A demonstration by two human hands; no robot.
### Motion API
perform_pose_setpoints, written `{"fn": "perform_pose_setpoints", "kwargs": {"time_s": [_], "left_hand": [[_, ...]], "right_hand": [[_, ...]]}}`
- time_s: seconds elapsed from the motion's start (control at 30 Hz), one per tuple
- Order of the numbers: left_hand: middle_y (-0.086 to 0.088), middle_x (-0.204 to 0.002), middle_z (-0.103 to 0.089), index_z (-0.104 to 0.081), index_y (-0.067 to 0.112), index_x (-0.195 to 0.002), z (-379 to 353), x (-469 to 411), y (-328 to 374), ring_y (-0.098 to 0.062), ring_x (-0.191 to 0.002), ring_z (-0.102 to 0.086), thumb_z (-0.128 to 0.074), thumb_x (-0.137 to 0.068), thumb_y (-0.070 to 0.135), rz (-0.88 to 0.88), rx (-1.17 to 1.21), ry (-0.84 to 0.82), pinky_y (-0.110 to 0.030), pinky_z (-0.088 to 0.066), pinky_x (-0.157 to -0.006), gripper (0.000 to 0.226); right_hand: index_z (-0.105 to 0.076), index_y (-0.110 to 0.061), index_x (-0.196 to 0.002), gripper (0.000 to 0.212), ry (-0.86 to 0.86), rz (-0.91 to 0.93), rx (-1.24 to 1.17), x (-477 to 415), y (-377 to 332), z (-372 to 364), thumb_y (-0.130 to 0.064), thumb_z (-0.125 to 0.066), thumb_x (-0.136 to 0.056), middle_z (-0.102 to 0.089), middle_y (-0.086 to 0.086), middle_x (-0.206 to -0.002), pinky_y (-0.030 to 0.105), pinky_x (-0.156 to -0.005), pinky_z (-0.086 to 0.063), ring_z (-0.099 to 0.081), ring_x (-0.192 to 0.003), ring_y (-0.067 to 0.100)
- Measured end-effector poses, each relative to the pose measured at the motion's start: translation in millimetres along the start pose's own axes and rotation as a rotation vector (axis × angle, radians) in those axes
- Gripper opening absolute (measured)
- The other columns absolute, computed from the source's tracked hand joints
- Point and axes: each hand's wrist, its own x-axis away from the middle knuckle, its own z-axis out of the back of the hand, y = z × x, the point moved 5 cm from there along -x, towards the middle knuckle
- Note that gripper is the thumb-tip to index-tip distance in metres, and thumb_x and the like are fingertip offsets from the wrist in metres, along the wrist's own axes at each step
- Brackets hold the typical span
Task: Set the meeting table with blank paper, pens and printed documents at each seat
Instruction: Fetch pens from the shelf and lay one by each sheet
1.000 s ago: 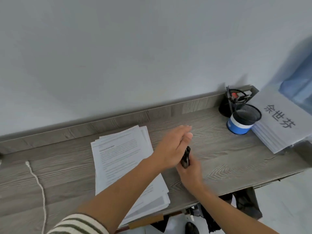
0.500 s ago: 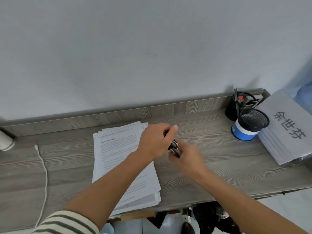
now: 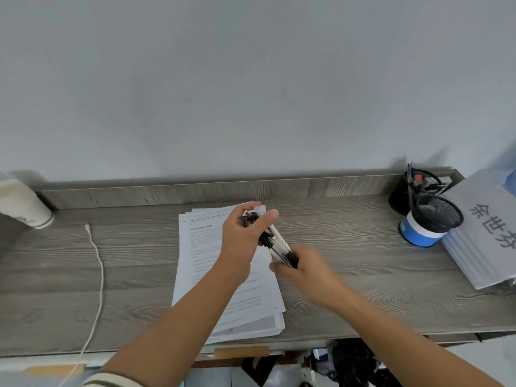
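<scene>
Pale wall rises behind a grey wood-grain desk [image 3: 349, 289], and this looks like a supply spot rather than the meeting table itself. A stack of printed documents [image 3: 201, 261] lies fanned slightly at the desk's middle, running to the front edge. Above its right side, 2 hands share a bundle of pens [image 3: 279, 244]: the left hand [image 3: 243, 241] has its fingers curled round the upper end with the thumb laid along the top, while the right hand [image 3: 310, 275] wraps the lower end, somewhat blurred. The bundle slants from upper left to lower right, off the paper.

At the far right stand a blue-banded mesh cup [image 3: 430, 222] and a black wire holder [image 3: 418, 188], just beside a stack of lettered sheets [image 3: 485, 230]. A white cable [image 3: 97, 261] trails on the left.

The step in hand seems to be gathering and squaring the pens. Next, 1 hand likely needs to take the whole bundle securely so the other is free to lift the documents without scattering loose sheets.
</scene>
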Motion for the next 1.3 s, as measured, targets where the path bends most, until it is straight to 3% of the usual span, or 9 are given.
{"fn": "perform_pose_setpoints", "kwargs": {"time_s": [0.1, 0.17, 0.3, 0.4, 0.57, 0.7, 0.87, 0.97, 1.3], "left_hand": [[-0.011, -0.095, -0.072, -0.067, 0.011, -0.086, 7, 11, -16, -0.02, -0.093, -0.064, -0.073, -0.079, 0.025, 0.182, 0.136, -0.099, -0.034, -0.048, -0.087, 0.017], [-0.015, -0.099, -0.075, -0.064, 0.007, -0.084, 19, 16, -17, -0.023, -0.099, -0.066, -0.066, -0.087, 0.022, 0.232, 0.174, -0.096, -0.039, -0.046, -0.095, 0.015], [-0.012, -0.059, -0.063, -0.058, 0.004, -0.073, 52, 28, -5, -0.03, -0.064, -0.067, -0.066, -0.088, 0.018, 0.202, 0.292, -0.035, -0.041, -0.057, -0.076, 0.021], [-0.006, -0.048, -0.051, -0.056, 0.01, -0.068, 90, 47, 6, -0.022, -0.041, -0.053, -0.068, -0.087, 0.018, 0.111, 0.205, 0.128, -0.034, -0.05, -0.056, 0.023], [-0.008, -0.047, -0.051, -0.058, 0.004, -0.077, 139, 98, -6, -0.022, -0.038, -0.047, -0.068, -0.086, 0.015, 0.097, 0.003, 0.363, -0.029, -0.042, -0.044, 0.017], [-0.011, -0.045, -0.05, -0.058, 0.005, -0.068, 150, 159, -48, -0.023, -0.036, -0.045, -0.068, -0.086, 0.012, 0.173, 0.002, 0.577, -0.029, -0.038, -0.044, 0.022], [-0.016, -0.048, -0.048, -0.057, -0.003, -0.076, 130, 266, -118, -0.024, -0.037, -0.043, -0.067, -0.087, 0.011, 0.333, 0.132, 0.871, -0.033, -0.04, -0.048, 0.02], [-0.015, -0.045, -0.045, -0.055, -0.004, -0.075, 115, 339, -149, -0.023, -0.033, -0.041, -0.067, -0.086, 0.006, 0.381, 0.278, 1.094, -0.029, -0.039, -0.04, 0.019], [-0.012, -0.046, -0.042, -0.049, 0.002, -0.06, 36, 539, -204, -0.022, -0.035, -0.04, -0.061, -0.087, 0.008, 0.22, 0.705, 1.652, -0.028, -0.035, -0.046, 0.031]], "right_hand": [[-0.041, -0.019, -0.066, 0.033, -0.089, -0.024, -0.015, 1, -13, -22, -0.023, -0.067, -0.087, -0.036, -0.006, -0.054, 0.024, -0.048, -0.027, -0.031, -0.044, 0.008], [-0.051, -0.015, -0.075, 0.022, -0.174, -0.021, -0.035, 2, -19, -38, -0.023, -0.07, -0.084, -0.044, -0.004, -0.058, 0.025, -0.049, -0.034, -0.039, -0.047, 0.009], [-0.059, -0.022, -0.093, 0.027, -0.32, -0.012, -0.064, 11, -21, -55, -0.039, -0.075, -0.079, -0.061, -0.005, -0.071, 0.022, -0.053, -0.046, -0.061, -0.06, 0.009], [-0.061, -0.037, -0.101, 0.035, -0.375, 0.013, 0.018, 17, -8, -61, -0.053, -0.074, -0.073, -0.07, -0.005, -0.086, 0.025, -0.066, -0.052, -0.067, -0.078, 0.012], [-0.066, -0.03, -0.098, 0.015, -0.375, 0.043, -0.039, 12, 3, -58, -0.032, -0.073, -0.085, -0.071, -0.001, -0.079, 0.02, -0.059, -0.049, -0.068, -0.07, 0.008], [-0.068, -0.026, -0.094, 0.009, -0.47, 0.1, -0.094, 10, 5, -61, -0.021, -0.071, -0.087, -0.071, 0.005, -0.079, 0.013, -0.056, -0.046, -0.065, -0.065, 0.006], [-0.07, -0.023, -0.09, 0.008, -0.683, 0.144, -0.076, 18, 19, -83, -0.016, -0.071, -0.086, -0.069, 0.001, -0.071, 0.016, -0.057, -0.046, -0.065, -0.065, 0.013], [-0.07, -0.023, -0.09, 0.008, -0.839, 0.19, 0.014, 36, 19, -104, -0.015, -0.07, -0.087, -0.07, 0.001, -0.069, 0.016, -0.054, -0.045, -0.066, -0.062, 0.011], [-0.069, -0.019, -0.094, 0.006, -1.295, 0.437, 0.234, 168, -1, -207, -0.017, -0.069, -0.088, -0.072, 0.008, -0.076, 0.026, -0.056, -0.049, -0.069, -0.067, 0.016]]}}
